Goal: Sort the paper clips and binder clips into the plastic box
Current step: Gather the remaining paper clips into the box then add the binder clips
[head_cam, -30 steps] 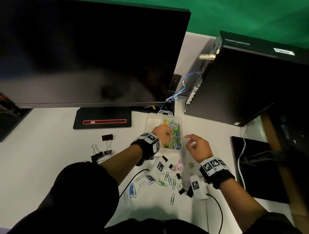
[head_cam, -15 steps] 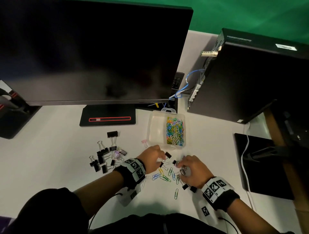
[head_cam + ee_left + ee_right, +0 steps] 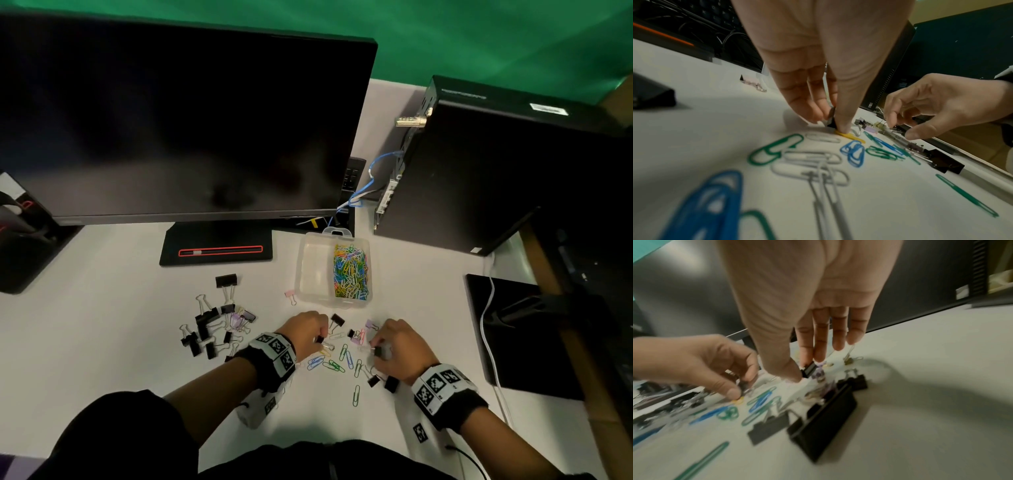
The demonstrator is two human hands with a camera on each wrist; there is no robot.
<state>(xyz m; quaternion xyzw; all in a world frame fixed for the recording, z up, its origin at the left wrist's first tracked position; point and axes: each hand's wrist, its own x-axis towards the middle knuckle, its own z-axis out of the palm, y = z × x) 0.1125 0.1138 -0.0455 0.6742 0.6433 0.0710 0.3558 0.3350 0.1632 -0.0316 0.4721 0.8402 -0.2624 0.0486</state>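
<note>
The clear plastic box [image 3: 313, 274] stands behind my hands; its right compartment holds coloured paper clips [image 3: 351, 270], and the left one looks bare. Loose paper clips [image 3: 342, 359] and small binder clips lie on the white table between my hands. My left hand [image 3: 320, 339] pinches a small black binder clip [image 3: 831, 123], its thumb tip resting on a yellow paper clip [image 3: 850, 136]. My right hand [image 3: 375, 349] pinches another small black binder clip [image 3: 808, 369] just above the table. A heap of black binder clips [image 3: 209, 329] lies further left.
A large dark monitor [image 3: 171, 120] on its base [image 3: 219, 246] fills the back. A black computer tower [image 3: 496, 171] stands right of the box. A black pad [image 3: 520, 335] with a white cable [image 3: 486, 329] lies at the right. A pink binder clip [image 3: 290, 294] sits by the box's left corner.
My left hand left the box's paper clip compartment and came down to the loose pile. The right hand dropped to the pile too. Each now pinches a small black binder clip.
</note>
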